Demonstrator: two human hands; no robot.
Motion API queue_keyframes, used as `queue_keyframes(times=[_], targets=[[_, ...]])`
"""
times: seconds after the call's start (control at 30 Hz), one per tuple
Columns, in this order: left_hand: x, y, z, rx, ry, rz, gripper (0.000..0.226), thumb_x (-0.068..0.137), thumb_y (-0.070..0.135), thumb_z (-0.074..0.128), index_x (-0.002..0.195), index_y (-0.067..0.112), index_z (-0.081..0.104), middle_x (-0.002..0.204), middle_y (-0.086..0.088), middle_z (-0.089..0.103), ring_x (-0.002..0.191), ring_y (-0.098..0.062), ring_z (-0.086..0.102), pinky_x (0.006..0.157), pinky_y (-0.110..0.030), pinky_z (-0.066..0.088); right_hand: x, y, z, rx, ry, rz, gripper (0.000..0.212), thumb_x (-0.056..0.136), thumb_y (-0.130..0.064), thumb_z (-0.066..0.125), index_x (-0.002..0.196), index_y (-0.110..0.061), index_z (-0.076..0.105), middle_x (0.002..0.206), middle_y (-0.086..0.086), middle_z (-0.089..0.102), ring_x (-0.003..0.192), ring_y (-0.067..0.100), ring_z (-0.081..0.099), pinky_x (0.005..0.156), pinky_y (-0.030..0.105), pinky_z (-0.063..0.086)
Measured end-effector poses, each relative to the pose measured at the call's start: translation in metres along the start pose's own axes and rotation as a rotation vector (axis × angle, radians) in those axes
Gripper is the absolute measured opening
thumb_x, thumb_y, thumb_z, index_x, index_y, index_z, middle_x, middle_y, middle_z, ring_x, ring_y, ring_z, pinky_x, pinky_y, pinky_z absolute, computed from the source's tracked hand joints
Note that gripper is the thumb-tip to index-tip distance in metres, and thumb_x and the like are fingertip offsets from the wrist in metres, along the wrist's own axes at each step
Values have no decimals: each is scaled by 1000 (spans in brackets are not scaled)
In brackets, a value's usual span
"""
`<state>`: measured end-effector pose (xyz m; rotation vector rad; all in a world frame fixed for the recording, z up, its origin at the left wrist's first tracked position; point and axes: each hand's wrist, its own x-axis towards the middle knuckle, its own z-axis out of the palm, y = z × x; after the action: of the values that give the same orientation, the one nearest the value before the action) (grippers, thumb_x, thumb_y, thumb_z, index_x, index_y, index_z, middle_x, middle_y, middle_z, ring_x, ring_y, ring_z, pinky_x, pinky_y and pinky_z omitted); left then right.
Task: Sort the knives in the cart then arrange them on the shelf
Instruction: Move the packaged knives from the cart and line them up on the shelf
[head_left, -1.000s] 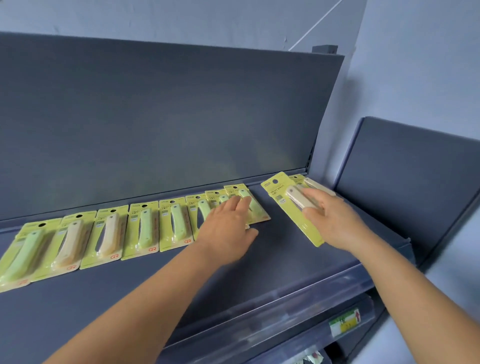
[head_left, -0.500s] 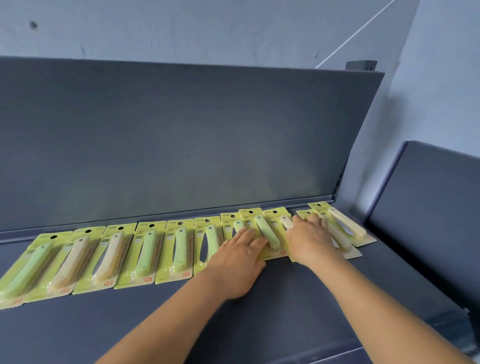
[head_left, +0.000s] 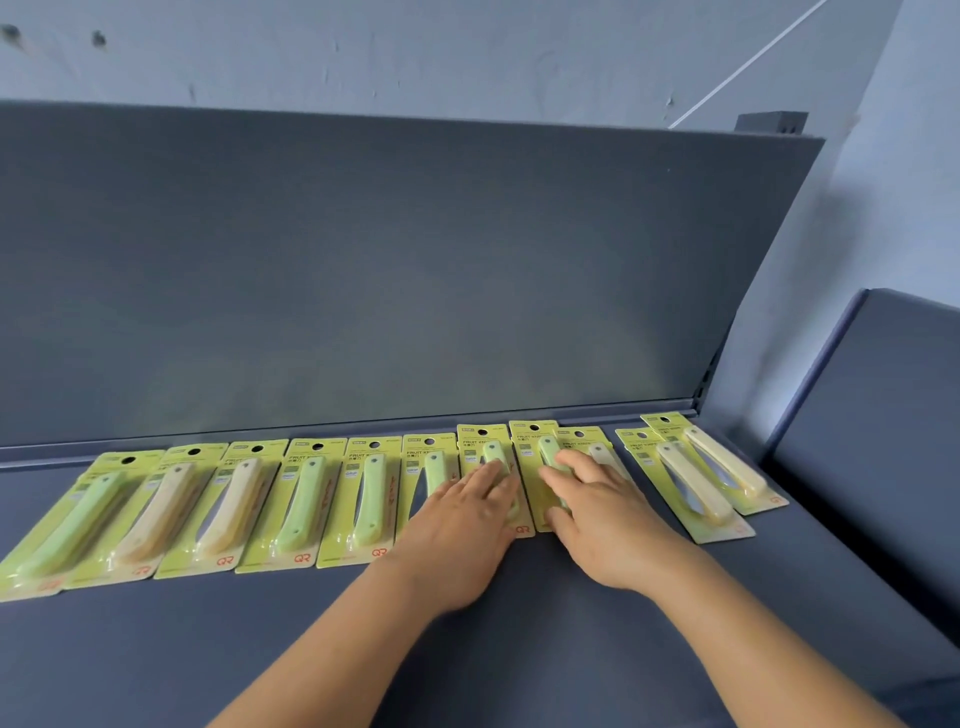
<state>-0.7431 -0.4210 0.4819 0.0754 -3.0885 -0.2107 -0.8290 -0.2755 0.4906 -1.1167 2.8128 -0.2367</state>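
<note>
Both hands, left (head_left: 465, 525) and right (head_left: 602, 512), flat and unclenched, pressing light, slippery carded knives (head_left: 540, 467) on the shelf (head_left: 519, 649); probably best pinched by stiff card edges.

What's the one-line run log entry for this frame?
stage: arranging on shelf | left hand: flat on green knife pack | right hand: flat on neighbouring packs | row of knife packs: along back panel
</note>
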Motion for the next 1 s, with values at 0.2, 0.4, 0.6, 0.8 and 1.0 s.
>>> queue_keyframes(times=[0.2, 0.4, 0.6, 0.8, 1.0], targets=[[1, 1, 2, -45, 3, -22, 55, 103, 31, 32, 152, 20, 11, 159, 4, 5, 145, -19, 15, 118, -31, 10, 2, 0, 2, 4, 12, 0, 49, 102, -31, 33, 149, -24, 24, 157, -10, 9, 143, 22, 14, 116, 35, 19], [-10, -16, -17, -26, -77, -57, 64, 100, 32, 34, 152, 18, 1, 160, -1, -5, 147, -18, -8, 119, -34, 0, -2, 1, 2, 36, 52, -29, 52, 102, -31, 34, 151, -24, 20, 156, -12, 10, 142, 18, 18, 116, 32, 19], [-11, -24, -11, -59, -201, -123, 65, 99, 12, 30, 152, 12, -7, 159, 1, -15, 145, -20, -18, 120, -39, 2, -1, -2, 3, 52, 31, -3, 50, 102, -33, 32, 150, -24, 22, 158, -12, 7, 144, 18, 12, 117, 35, 21], [-2, -22, -1, -74, -131, -165, 67, 94, 4, 33, 151, 10, -1, 159, 2, -13, 145, -21, -19, 119, -39, 5, -1, -2, 4, 44, 27, 5, 49, 102, -33, 31, 150, -24, 23, 158, -12, 7, 145, 19, 10, 116, 35, 21], [-1, -21, -1, -99, -112, -187, 67, 94, 3, 31, 152, 11, -2, 159, 5, -13, 146, -19, -18, 118, -39, 2, -1, -2, 3, 63, 25, -1, 51, 102, -32, 32, 150, -24, 20, 158, -12, 6, 145, 19, 10, 117, 36, 20]])
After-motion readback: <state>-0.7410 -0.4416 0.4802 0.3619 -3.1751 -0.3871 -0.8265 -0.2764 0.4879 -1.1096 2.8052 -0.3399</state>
